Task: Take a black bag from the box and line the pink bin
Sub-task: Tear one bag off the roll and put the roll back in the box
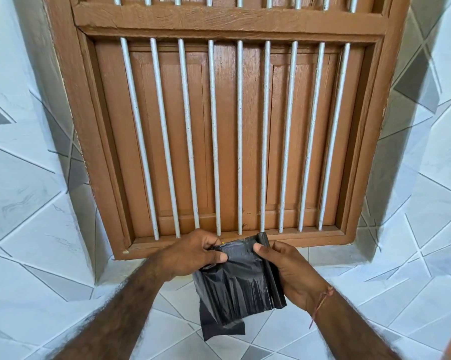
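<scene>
A folded black plastic bag (234, 287) hangs between both hands at the bottom centre of the head view, partly spread, with pleats showing and a loose flap drooping below. My left hand (190, 253) pinches its upper left edge with thumb and fingers. On the other side, my right hand (289, 271) grips the folded right edge, thumb pressed on the top. Neither the pink bin nor the box is in view.
Straight ahead is a brown wooden window frame (234, 19) with closed shutters behind several white vertical bars (214, 136). White and grey patterned tiles (32, 183) cover the wall around and below it. A thread band circles my right wrist (323, 300).
</scene>
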A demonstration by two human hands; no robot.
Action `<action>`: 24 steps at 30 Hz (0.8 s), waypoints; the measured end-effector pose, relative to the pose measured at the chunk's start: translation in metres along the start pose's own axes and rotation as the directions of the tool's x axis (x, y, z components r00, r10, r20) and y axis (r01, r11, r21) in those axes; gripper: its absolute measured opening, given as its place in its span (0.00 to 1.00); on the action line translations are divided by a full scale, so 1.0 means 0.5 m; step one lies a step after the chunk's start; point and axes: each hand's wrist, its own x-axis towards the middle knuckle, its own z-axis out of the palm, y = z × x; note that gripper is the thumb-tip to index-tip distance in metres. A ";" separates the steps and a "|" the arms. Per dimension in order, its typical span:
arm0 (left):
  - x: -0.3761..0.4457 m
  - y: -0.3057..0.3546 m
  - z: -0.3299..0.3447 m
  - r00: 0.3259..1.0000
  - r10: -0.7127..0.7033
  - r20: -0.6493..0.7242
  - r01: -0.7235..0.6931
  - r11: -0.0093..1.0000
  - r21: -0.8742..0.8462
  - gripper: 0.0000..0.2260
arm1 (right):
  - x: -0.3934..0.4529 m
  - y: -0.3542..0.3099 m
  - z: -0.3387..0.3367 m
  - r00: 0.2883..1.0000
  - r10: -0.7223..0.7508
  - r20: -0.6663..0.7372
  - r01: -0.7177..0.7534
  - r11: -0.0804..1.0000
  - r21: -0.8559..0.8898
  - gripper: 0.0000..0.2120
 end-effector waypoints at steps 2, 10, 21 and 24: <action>-0.005 -0.002 -0.003 1.000 -0.001 0.028 0.001 1.000 0.027 0.08 | 0.002 0.001 0.007 0.999 -0.034 -0.018 0.034 0.999 -0.019 0.12; 0.003 -0.004 0.048 0.998 0.042 0.051 -0.035 0.991 -0.125 0.13 | -0.005 -0.005 0.052 0.989 -0.145 -0.035 0.140 0.983 -0.115 0.09; 0.026 -0.026 0.113 0.916 0.193 -0.353 -0.204 0.979 0.005 0.15 | 0.001 -0.005 0.077 0.977 -0.166 -0.136 0.169 0.986 0.010 0.09; 0.028 -0.043 0.123 0.869 0.185 -0.459 -0.162 0.983 0.090 0.16 | 0.008 0.012 0.097 0.975 -0.163 -0.154 0.169 0.985 0.027 0.09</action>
